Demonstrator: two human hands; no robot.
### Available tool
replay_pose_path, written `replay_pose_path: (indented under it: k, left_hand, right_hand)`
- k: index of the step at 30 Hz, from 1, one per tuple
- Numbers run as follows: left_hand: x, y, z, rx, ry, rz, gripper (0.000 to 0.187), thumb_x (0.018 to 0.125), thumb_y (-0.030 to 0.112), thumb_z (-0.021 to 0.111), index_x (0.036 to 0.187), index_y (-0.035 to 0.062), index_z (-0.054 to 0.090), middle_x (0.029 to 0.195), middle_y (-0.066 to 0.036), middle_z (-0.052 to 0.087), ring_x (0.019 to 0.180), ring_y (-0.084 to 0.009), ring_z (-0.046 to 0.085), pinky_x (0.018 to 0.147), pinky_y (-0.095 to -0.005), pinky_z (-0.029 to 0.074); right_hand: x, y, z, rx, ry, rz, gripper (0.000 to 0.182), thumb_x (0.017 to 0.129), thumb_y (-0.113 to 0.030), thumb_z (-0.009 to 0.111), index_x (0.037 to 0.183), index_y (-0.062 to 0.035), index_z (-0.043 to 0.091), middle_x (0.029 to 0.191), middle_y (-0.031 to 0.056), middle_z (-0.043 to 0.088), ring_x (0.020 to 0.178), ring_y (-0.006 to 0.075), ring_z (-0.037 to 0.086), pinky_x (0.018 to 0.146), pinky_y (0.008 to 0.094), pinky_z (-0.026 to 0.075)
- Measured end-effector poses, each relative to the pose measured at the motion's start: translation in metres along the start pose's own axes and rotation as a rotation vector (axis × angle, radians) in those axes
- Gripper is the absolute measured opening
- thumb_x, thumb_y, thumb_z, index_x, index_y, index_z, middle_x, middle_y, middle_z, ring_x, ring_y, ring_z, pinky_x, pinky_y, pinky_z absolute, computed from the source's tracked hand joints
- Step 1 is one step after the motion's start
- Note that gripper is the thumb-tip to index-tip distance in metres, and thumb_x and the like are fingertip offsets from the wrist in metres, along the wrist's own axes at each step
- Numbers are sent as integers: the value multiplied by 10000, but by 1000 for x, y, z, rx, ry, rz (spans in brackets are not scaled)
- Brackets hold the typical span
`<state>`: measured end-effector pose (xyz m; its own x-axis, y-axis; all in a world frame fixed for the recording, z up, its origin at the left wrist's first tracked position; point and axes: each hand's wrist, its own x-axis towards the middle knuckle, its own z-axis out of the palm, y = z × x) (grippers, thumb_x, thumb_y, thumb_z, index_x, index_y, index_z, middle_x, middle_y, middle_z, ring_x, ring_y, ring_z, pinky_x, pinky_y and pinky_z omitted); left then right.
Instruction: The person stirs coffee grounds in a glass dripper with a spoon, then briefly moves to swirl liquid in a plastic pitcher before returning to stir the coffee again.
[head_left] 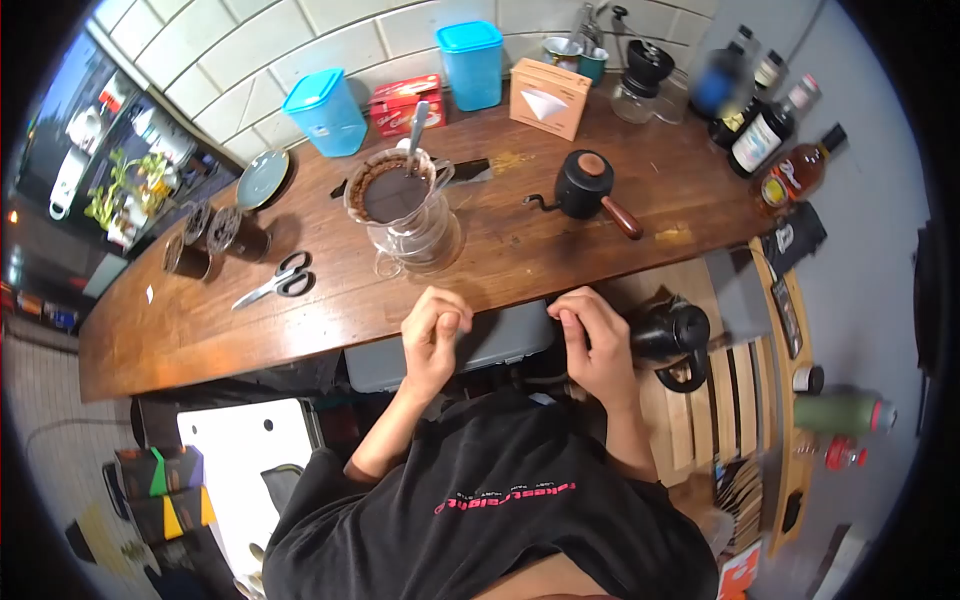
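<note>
1. White tile wall [210, 60] behind; brown wooden tabletop [540, 245] runs across the view.
2. My left hand [432, 338] at the tabletop's front edge, nearest the carafe; fingers loosely curled, thumb against them.
3. My right hand [598, 340] also at the front edge, farther right, just beside the black jug [672, 335], which sits lower than the tabletop; fingers bent inward.
4. Hands apart from each other. Palms hidden, so can't tell how tightly either closes. Contact with the edge unclear too.
5. Carafe [428, 245] stands upright, left of the tabletop's middle, between front and back edges.
6. Dripper [393, 192] on top of it, dark brown wet contents inside, grounds up its wall; spoon [418, 128] leans up out of it.
7. Kettle [582, 185] right of the carafe, well apart from it; spout points left, wooden handle right.
8. Scissors [278, 284] near the front edge, toward the left end; glasses [238, 235] with dark contents beyond them, plate [263, 182] near the back left corner.
9. Back edge, left to right: blue tub [330, 118], red box [407, 108], second blue tub [472, 72], tan box [549, 100], grinder [643, 80].
10. Bottles [765, 140] at the back right corner.
</note>
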<state>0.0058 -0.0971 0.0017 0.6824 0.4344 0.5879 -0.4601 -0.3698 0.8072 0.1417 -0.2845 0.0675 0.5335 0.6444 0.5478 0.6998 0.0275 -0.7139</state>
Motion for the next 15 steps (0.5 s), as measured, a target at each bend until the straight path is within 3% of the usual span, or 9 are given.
replay_pose_path:
  k: [1, 2, 4, 5, 6, 8, 10, 12, 15]
  left_hand:
    - [0, 2, 8, -262, 11, -201, 321, 1027, 216, 564, 1271, 27, 475, 1094, -130, 615, 910, -260, 630, 851, -378, 503]
    - [6, 8, 17, -276, -14, -205, 321, 1027, 216, 564, 1271, 27, 475, 1094, -130, 615, 910, -260, 630, 851, -378, 503]
    - [17, 23, 31, -529, -105, -382, 731, 1001, 424, 582, 1523, 92, 193, 1437, -196, 455, 1250, -355, 545, 1005, -394, 448]
    - [13, 18, 29, -664, -301, -462, 888, 981, 572, 520, 1597, 144, 46, 1643, -174, 131, 1489, -352, 251, 1151, -443, 303]
    - [6, 15, 37, -636, -335, -493, 898, 983, 621, 443, 1600, 139, 4, 1657, -152, 80, 1510, -336, 182, 1180, -457, 246]
    - [-1, 24, 59, -525, -340, -512, 974, 971, 715, 310, 1584, 97, -126, 1675, -133, -47, 1540, -312, -52, 1228, -459, 81]
    - [1, 24, 61, -546, -415, -527, 967, 972, 720, 285, 1587, 80, -98, 1674, -136, -57, 1540, -313, -45, 1230, -453, 76]
    - [4, 11, 60, -487, -529, -443, 964, 973, 722, 266, 1591, 38, -15, 1670, -150, -72, 1539, -318, -35, 1231, -456, 60]
    - [5, 15, 61, -474, -557, -446, 1013, 953, 744, 310, 1587, 23, -13, 1667, -161, -71, 1539, -319, -33, 1232, -457, 54]
  right_hand:
    - [-6, 0, 2, 68, -70, 82, 114, 924, 20, 569, 1036, 6, 588, 957, 141, 631, 860, 319, 643, 770, 390, 515]
    - [-9, -2, 6, 112, -62, 97, 207, 941, -34, 578, 1145, -1, 569, 1092, 161, 609, 1001, 333, 617, 869, 394, 493]
    - [-13, -9, 18, 129, -59, 69, 436, 970, -171, 591, 1360, -15, 473, 1359, 201, 491, 1272, 366, 485, 1057, 416, 389]
    - [-14, -11, 24, 102, -66, 28, 571, 982, -253, 595, 1465, -24, 395, 1490, 222, 395, 1402, 385, 378, 1147, 432, 308]
    - [-20, -6, 35, 220, -128, 57, 733, 986, -387, 580, 1540, -19, 274, 1589, 253, 233, 1490, 413, 211, 1204, 468, 174]
    - [-27, -5, 57, 245, -75, 86, 818, 993, -459, 543, 1567, -2, 181, 1624, 278, 86, 1516, 426, 94, 1211, 491, 119]
    - [-26, -5, 60, 200, -18, 102, 853, 994, -480, 532, 1576, 3, 137, 1632, 285, 34, 1522, 430, 51, 1214, 497, 91]
    - [-23, 0, 54, 318, 8, 184, 959, 986, -588, 462, 1574, 34, 28, 1648, 246, -50, 1537, 363, -35, 1226, 462, 25]
    - [-31, -2, 43, 401, -74, 231, 980, 986, -564, 489, 1572, 27, -27, 1650, 235, -78, 1536, 349, -70, 1228, 457, 8]
